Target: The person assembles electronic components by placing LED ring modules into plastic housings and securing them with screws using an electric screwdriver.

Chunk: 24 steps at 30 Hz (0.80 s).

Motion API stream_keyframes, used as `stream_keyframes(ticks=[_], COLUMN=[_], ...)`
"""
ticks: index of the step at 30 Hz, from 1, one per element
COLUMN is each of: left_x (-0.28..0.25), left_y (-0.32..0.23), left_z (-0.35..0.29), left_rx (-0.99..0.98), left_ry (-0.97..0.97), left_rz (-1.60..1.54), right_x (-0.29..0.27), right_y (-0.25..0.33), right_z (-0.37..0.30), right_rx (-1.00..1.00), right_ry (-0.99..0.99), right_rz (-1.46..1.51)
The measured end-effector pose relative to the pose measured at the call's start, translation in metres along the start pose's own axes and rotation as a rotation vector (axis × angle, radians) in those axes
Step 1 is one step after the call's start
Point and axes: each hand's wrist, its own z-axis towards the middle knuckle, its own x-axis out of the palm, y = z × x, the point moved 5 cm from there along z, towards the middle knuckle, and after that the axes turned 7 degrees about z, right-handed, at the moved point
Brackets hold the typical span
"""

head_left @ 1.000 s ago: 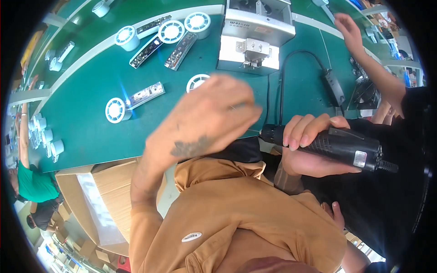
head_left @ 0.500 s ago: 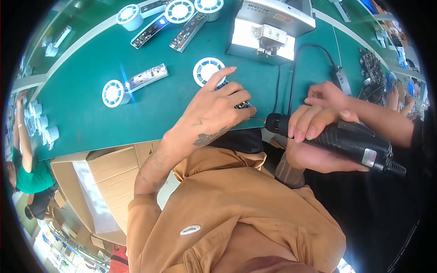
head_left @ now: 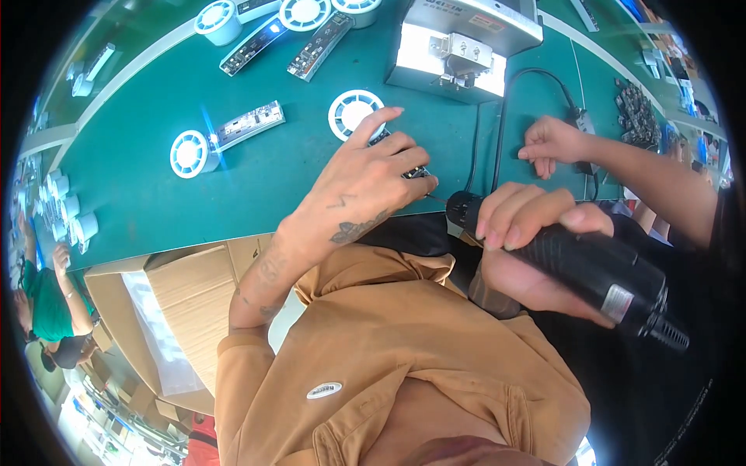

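My left hand (head_left: 361, 179) is closed over a device with a white round spoked head (head_left: 351, 109) and a circuit-board handle (head_left: 416, 172). The palm and fingers hide most of the handle; the index finger sticks out near the head. A black electric screwdriver (head_left: 598, 268) lies in my right hand (head_left: 528, 233), fingers wrapped around its body. Its thin bit points left at the handle's near end, close to my left fingertips. Whether the bit touches a screw cannot be made out.
A similar device (head_left: 190, 154) lies to the left, with several more at the back. A metal screw feeder (head_left: 466, 58) stands at the back. Another person's hand (head_left: 553, 146) rests by a cable and a dark pile of parts (head_left: 637, 115). A cardboard box (head_left: 194, 287) is below the table's edge.
The screwdriver's rear end has swung down, and its tip has shifted slightly left. The other person's hand has moved up, away from the screwdriver. My left hand has barely moved.
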Motion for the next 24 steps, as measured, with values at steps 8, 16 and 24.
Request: stream_keyframes(ticks=[8, 16, 24], left_x=[0.003, -0.004, -0.059], left_y=[0.0, -0.01, -0.016], left_z=[-0.003, -0.009, -0.049], left_rx=[-0.008, 0.087, 0.005], left_ry=[-0.043, -0.168, -0.316], left_rz=[-0.056, -0.061, 0.137], right_x=[0.008, 0.011, 0.012], right_y=[0.002, 0.017, 0.045], right_z=[0.002, -0.001, -0.022], right_rx=[-0.029, -0.097, -0.198], right_ry=[-0.003, -0.075, -0.172], right_rz=[-0.028, -0.004, 0.04])
